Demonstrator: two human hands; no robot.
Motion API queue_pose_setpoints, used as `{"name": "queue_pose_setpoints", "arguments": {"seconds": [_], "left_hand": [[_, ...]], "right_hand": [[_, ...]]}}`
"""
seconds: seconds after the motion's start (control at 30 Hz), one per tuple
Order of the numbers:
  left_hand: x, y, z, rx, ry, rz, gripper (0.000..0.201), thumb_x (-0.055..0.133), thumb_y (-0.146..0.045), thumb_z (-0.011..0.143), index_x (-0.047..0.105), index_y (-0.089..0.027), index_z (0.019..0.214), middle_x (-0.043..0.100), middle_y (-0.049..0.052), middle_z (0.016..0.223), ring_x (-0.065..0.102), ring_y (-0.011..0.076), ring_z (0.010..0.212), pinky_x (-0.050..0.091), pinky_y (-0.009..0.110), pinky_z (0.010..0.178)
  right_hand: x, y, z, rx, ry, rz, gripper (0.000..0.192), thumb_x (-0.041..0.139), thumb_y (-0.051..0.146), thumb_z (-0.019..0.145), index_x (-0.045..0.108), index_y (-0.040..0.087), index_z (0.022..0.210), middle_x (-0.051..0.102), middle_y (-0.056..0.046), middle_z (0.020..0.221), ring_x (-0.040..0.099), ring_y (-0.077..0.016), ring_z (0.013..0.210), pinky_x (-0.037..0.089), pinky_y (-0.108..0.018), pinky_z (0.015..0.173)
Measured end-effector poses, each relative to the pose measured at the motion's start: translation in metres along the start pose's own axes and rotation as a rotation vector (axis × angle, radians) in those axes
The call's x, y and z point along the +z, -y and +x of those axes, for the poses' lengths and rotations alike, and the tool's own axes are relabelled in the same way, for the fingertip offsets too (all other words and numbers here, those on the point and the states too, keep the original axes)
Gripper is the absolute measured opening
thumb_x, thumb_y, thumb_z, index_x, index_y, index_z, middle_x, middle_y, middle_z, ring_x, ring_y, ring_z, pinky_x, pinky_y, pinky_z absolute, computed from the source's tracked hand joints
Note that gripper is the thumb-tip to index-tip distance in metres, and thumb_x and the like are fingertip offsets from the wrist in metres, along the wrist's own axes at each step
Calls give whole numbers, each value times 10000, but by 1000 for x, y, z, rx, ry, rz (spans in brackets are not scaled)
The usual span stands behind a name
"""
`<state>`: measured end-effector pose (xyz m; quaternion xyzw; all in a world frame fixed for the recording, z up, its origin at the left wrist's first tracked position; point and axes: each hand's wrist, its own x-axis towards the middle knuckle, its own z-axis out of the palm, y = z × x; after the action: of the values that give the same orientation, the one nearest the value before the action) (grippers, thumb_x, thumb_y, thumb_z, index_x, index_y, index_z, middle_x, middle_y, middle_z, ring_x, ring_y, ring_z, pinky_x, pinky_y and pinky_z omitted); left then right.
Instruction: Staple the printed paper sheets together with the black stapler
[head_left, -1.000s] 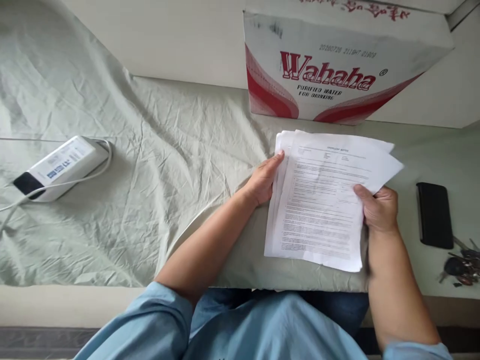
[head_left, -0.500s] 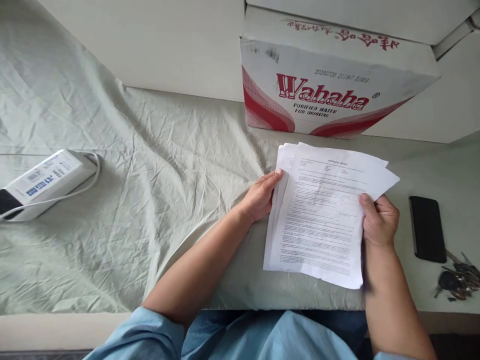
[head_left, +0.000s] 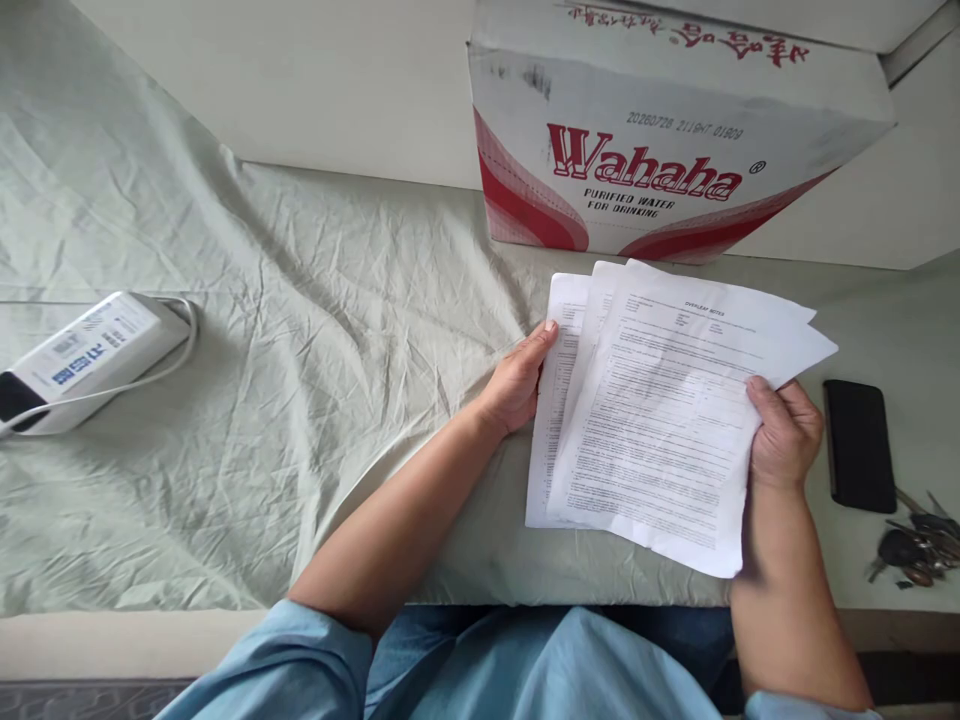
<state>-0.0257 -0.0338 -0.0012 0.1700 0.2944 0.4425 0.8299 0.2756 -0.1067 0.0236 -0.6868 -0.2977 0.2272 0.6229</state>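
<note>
Two hands fanning printed sheets

The right hand [head_left: 784, 435] is pinching the top printed sheets [head_left: 660, 420] at their right edge, thumb on top; the left hand [head_left: 517, 385] is pressing fingers against the left edge, over the wrinkled cloth [head_left: 300, 330].

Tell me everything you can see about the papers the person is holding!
The papers are a few white printed sheets, covered in small black text too tiny to read, fanned so their left edges and top corners show separately. They lie tilted, low over the pale green cloth, just in front of the Wahaha water box. The left hand touches their left edge; the right hand pinches the right edge, thumb on top.
</note>
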Motion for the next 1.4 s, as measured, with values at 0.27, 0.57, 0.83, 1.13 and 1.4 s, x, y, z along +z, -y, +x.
{"name": "queue_pose_setpoints", "arguments": {"seconds": [0.27, 0.57, 0.83, 1.13, 1.4], "left_hand": [[3, -9, -4, -105, 49, -45, 602, 890, -653, 939, 827, -242, 1374, 901, 109, 1043, 852, 424, 1240, 694, 493, 1065], [-6, -4, 0, -95, 13, -5, 507, 918, -587, 915, 849, -198, 1233, 896, 124, 1000, 858, 421, 1217, 698, 487, 1063], [-2, -4, -1, -50, 29, 21, 449, 971, -507, 862, 847, -206, 1171, 900, 120, 1035, 854, 412, 1220, 684, 492, 1073], [-6, -2, 1, -9, 1, 33, 479, 1034, -534, 821, 842, -196, 1101, 899, 112, 1070, 845, 394, 1233, 680, 504, 1110], [-5, -2, 0, -4, 55, 41, 454, 986, -546, 874, 837, -192, 1115, 894, 131, 1118, 821, 415, 1301, 664, 528, 1139]], "right_hand": [[12, 13, -20, 20, 102, 8, 338, 984, 469, 697, 901, 210, 899, 823, -54, 872, 773, -283, 997, 633, -477, 1028], [10, 4, -17, -7, 168, 8, 361, 983, 491, 741, 891, 192, 921, 841, -70, 911, 768, -262, 1000, 620, -434, 1008], [10, 3, -17, -31, 194, 1, 378, 985, 497, 766, 893, 181, 952, 856, -84, 944, 773, -254, 1001, 617, -410, 1002], [2, -18, -3, -155, 53, -47, 466, 1023, 603, 760, 800, 201, 839, 693, 6, 771, 604, -162, 741, 557, -327, 745], [4, -14, 1, -163, 13, 83, 501, 1059, 596, 707, 784, 192, 818, 712, 11, 803, 628, -153, 756, 572, -312, 737]]}}
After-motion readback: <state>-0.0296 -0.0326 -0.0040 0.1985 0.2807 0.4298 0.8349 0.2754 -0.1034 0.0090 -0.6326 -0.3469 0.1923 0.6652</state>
